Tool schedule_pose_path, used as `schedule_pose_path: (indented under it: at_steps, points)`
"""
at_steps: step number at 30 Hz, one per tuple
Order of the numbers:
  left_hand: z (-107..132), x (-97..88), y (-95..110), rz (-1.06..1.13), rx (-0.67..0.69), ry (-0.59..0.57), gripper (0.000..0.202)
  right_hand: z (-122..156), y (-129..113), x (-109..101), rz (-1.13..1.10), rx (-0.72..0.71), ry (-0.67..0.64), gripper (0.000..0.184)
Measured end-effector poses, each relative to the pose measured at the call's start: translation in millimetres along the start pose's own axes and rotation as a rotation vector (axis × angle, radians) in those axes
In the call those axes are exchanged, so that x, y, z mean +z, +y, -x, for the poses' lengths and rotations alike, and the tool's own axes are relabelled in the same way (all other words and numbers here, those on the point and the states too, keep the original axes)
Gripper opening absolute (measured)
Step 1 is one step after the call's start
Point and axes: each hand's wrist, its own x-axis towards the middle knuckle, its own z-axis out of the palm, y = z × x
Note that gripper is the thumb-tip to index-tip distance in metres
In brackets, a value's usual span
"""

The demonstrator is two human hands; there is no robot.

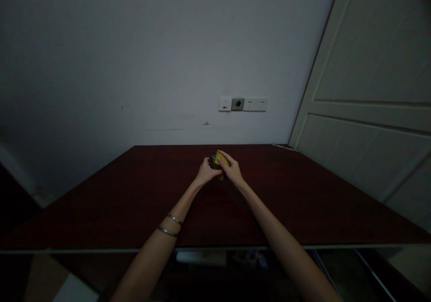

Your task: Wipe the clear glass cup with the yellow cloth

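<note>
Both my hands meet over the dark red table [144, 194], toward its far side. My left hand [204, 172] is closed round a small dark, roundish object [213, 163] with a shiny top; its exact kind is too small and dim to tell. Pinched in my right hand [233, 171] is a yellow sponge [221, 159], which sits against the right side of the dark object. My fingers and palms hide much of both things. Two metal bangles [168, 231] circle my left forearm.
A pale wall stands behind the table, with a row of sockets and switches [243, 104]. To the right is a white panelled door [370, 91]. A flat strip [284, 147] lies at the table's back right corner. Below the front edge, several dim items sit underneath.
</note>
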Motion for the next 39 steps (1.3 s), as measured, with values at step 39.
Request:
schedule_pose_path:
  at_steps: [39]
  points:
    - [10.4, -0.4, 13.9, 0.254, -0.242, -0.264, 0.037, -2.6, -5.6, -11.1, -0.002, -0.130, -0.231, 0.027]
